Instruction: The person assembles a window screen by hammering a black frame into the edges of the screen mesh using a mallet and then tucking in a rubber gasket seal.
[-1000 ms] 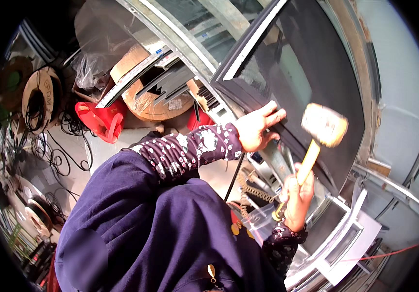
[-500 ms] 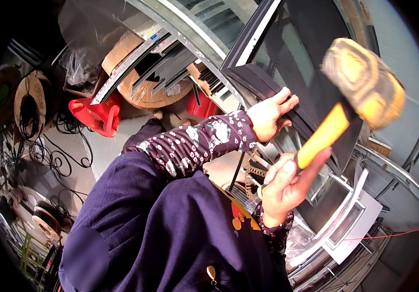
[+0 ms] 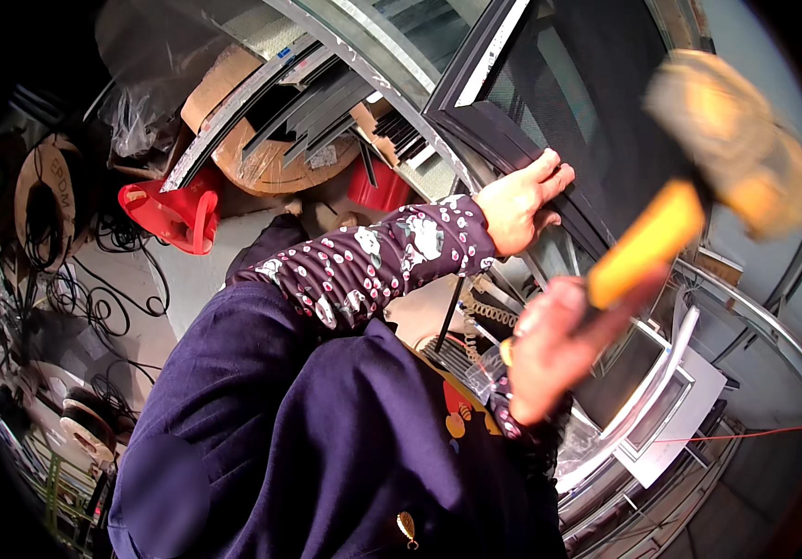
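Note:
A black window frame (image 3: pixel 487 136) with dark mesh and a pale strip along one side lies in front of me. My left hand (image 3: pixel 520 203) is closed over its near edge, the fingers on top and the thumb lower at the side. My right hand (image 3: pixel 559 345), smeared by motion, is wrapped round the handle of a mallet (image 3: pixel 648 240) with a yellow and black grip. Blurred too, the mallet's bulky yellow and grey head is raised over the right part of the frame, apart from it.
Stacked dark profiles (image 3: pixel 312 107) jut out at the left above a wrapped cardboard reel (image 3: pixel 271 172). A red bag (image 3: pixel 173 214) hangs near them, and black cables (image 3: pixel 103 303) trail over the floor. At the right are a metal rail (image 3: pixel 755 312) and a white-framed panel (image 3: pixel 671 410).
My right hand and the mallet have moved a little up and to the right, with more blur. My left hand keeps its place on the frame's edge.

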Demonstrator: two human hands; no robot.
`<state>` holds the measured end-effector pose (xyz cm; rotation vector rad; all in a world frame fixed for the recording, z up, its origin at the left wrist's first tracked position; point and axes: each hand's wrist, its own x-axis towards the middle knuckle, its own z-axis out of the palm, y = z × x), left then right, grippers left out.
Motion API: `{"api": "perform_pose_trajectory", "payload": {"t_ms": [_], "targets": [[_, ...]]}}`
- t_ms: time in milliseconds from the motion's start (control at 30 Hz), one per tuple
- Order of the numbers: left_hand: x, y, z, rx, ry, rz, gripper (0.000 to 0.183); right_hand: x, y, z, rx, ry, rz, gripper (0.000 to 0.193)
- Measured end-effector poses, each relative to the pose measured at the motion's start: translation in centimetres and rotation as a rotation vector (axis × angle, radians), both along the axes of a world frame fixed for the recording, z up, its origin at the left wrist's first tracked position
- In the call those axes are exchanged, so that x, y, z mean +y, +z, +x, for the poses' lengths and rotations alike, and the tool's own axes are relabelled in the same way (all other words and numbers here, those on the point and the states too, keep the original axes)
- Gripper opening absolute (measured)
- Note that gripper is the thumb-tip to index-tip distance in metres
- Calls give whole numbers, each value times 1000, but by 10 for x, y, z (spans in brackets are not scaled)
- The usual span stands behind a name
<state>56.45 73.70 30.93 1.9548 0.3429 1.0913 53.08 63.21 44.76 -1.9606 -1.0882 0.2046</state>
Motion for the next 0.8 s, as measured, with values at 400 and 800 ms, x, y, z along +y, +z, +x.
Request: {"api": "perform_pose_trajectory", "payload": {"t_ms": [400,800], "targets": [[4,1,-4,-62,29,-26,60,-6,6,20,-249,73,-245,63],[4,-6,-23,-261,-85,-244,50,-10,-27,17,-180,278,-379,62]]}}
